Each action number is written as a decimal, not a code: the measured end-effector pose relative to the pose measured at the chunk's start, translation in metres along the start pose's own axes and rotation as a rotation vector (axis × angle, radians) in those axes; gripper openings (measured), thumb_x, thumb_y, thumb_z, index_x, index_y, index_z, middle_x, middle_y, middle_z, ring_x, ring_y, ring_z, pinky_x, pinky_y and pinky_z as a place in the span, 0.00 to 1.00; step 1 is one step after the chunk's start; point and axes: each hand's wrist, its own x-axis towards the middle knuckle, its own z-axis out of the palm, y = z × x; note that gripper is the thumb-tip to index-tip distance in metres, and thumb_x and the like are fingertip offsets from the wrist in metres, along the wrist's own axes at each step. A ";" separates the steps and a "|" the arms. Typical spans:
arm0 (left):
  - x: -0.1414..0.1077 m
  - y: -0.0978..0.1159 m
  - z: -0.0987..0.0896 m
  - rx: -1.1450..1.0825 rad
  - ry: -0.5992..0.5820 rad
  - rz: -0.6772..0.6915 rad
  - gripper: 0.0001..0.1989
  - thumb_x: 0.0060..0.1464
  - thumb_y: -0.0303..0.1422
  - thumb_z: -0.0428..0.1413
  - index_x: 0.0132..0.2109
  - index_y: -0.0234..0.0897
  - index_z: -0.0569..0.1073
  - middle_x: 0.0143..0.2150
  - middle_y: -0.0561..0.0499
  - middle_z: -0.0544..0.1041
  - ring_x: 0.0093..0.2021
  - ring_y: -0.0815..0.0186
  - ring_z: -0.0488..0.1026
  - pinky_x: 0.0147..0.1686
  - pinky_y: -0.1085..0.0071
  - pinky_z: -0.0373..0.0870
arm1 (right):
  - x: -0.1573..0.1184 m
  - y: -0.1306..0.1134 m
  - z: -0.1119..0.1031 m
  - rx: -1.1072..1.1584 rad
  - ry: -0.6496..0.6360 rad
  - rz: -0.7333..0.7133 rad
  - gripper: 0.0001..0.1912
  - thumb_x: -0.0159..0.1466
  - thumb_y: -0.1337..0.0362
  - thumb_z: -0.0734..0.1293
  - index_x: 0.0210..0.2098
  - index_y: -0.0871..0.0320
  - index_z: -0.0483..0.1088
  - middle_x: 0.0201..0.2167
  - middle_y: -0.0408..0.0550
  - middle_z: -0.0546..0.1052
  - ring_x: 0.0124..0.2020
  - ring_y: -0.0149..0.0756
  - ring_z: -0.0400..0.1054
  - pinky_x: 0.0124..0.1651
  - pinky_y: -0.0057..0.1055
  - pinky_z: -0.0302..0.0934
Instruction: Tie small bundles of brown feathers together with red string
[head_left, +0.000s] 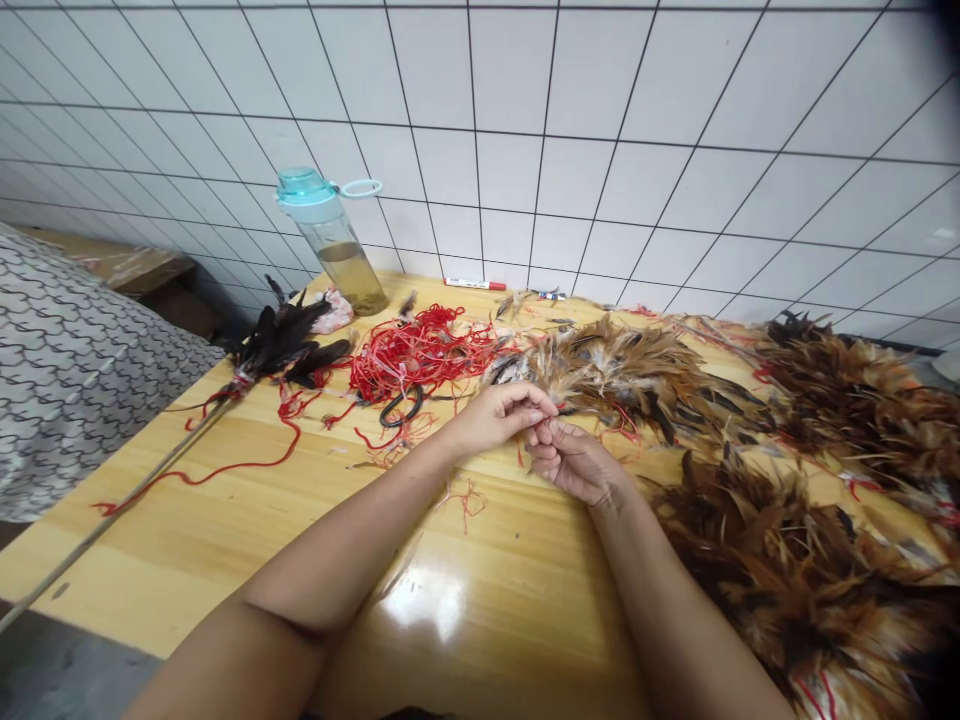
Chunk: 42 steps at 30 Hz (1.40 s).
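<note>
My left hand (504, 413) and my right hand (571, 460) meet above the middle of the wooden table, fingertips pinched close together. Whatever lies between the fingers is too small to make out; a speck of red shows near the tips. Just behind them lies a pile of brown and tan feathers (622, 365). To the left of my hands is a tangled heap of red string (420, 350), with black-handled scissors (402, 406) in front of it. Short red thread scraps (469, 505) lie on the table nearer to me.
A stick (127, 500) with black feathers (281, 335) tied on crosses the left side. Behind stand a teal-lidded bottle (345, 260) and a red-capped marker (474, 284) near the tiled wall. Large brown feather bundles (795, 570) fill the right. Patterned cloth (90, 370) hangs far left.
</note>
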 end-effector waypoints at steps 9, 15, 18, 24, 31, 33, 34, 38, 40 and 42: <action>0.001 0.000 -0.001 0.344 0.062 0.267 0.07 0.58 0.28 0.53 0.39 0.31 0.75 0.39 0.46 0.75 0.37 0.71 0.74 0.39 0.74 0.70 | -0.002 -0.001 0.004 0.081 -0.112 -0.008 0.12 0.56 0.69 0.72 0.25 0.61 0.63 0.27 0.40 0.67 0.21 0.18 0.50 0.25 0.16 0.52; 0.003 0.008 -0.009 0.567 -0.037 0.401 0.07 0.58 0.27 0.53 0.38 0.33 0.76 0.36 0.46 0.76 0.40 0.69 0.73 0.44 0.72 0.68 | -0.004 0.000 0.005 0.067 -0.190 0.023 0.16 0.55 0.67 0.73 0.21 0.62 0.62 0.25 0.40 0.63 0.22 0.20 0.49 0.24 0.18 0.51; 0.003 0.012 -0.011 0.599 -0.059 0.382 0.07 0.58 0.29 0.53 0.39 0.33 0.76 0.37 0.47 0.77 0.40 0.68 0.73 0.44 0.72 0.68 | -0.004 0.002 0.005 0.056 -0.169 0.016 0.14 0.56 0.63 0.73 0.22 0.63 0.65 0.26 0.42 0.65 0.22 0.20 0.48 0.24 0.18 0.51; 0.002 0.010 -0.014 0.576 -0.068 0.283 0.06 0.58 0.29 0.54 0.38 0.32 0.76 0.36 0.48 0.77 0.35 0.71 0.74 0.39 0.75 0.69 | -0.002 0.005 0.004 -0.011 -0.098 -0.021 0.13 0.55 0.60 0.74 0.26 0.62 0.70 0.28 0.42 0.69 0.22 0.20 0.51 0.25 0.19 0.51; 0.001 0.015 -0.016 0.600 -0.113 0.277 0.07 0.57 0.30 0.55 0.37 0.32 0.77 0.35 0.47 0.78 0.35 0.70 0.74 0.39 0.75 0.69 | 0.001 0.008 0.001 -0.092 -0.065 -0.031 0.13 0.52 0.60 0.77 0.25 0.62 0.72 0.26 0.43 0.71 0.22 0.21 0.54 0.24 0.21 0.52; 0.001 0.018 -0.017 0.600 -0.138 0.291 0.07 0.58 0.30 0.54 0.37 0.33 0.77 0.36 0.47 0.78 0.36 0.70 0.74 0.40 0.74 0.69 | 0.001 0.008 0.001 -0.097 -0.067 -0.035 0.13 0.51 0.60 0.77 0.25 0.61 0.72 0.26 0.43 0.72 0.22 0.21 0.55 0.25 0.21 0.52; 0.001 0.019 -0.017 0.598 -0.149 0.299 0.08 0.58 0.29 0.53 0.37 0.33 0.77 0.36 0.47 0.78 0.37 0.69 0.74 0.41 0.74 0.69 | 0.001 0.008 0.001 -0.098 -0.070 -0.035 0.13 0.51 0.59 0.77 0.25 0.61 0.72 0.27 0.43 0.72 0.22 0.21 0.55 0.25 0.21 0.53; 0.001 0.021 -0.018 0.561 -0.183 0.273 0.07 0.58 0.29 0.54 0.38 0.34 0.77 0.38 0.47 0.78 0.36 0.70 0.75 0.40 0.74 0.69 | -0.001 0.008 0.000 -0.121 -0.073 -0.017 0.15 0.50 0.57 0.77 0.29 0.61 0.75 0.29 0.44 0.74 0.24 0.22 0.61 0.28 0.22 0.58; 0.000 0.021 -0.019 0.538 -0.212 0.242 0.07 0.58 0.29 0.54 0.38 0.33 0.76 0.38 0.47 0.77 0.34 0.71 0.74 0.38 0.75 0.70 | -0.001 0.007 0.001 -0.146 -0.083 0.001 0.15 0.50 0.57 0.77 0.30 0.62 0.76 0.29 0.45 0.75 0.25 0.23 0.63 0.29 0.22 0.59; 0.000 0.022 -0.021 0.535 -0.242 0.234 0.06 0.57 0.29 0.54 0.38 0.33 0.76 0.37 0.46 0.77 0.34 0.70 0.74 0.38 0.75 0.70 | -0.002 0.007 0.001 -0.161 -0.089 0.013 0.15 0.49 0.57 0.78 0.31 0.61 0.77 0.29 0.45 0.76 0.26 0.23 0.65 0.30 0.21 0.61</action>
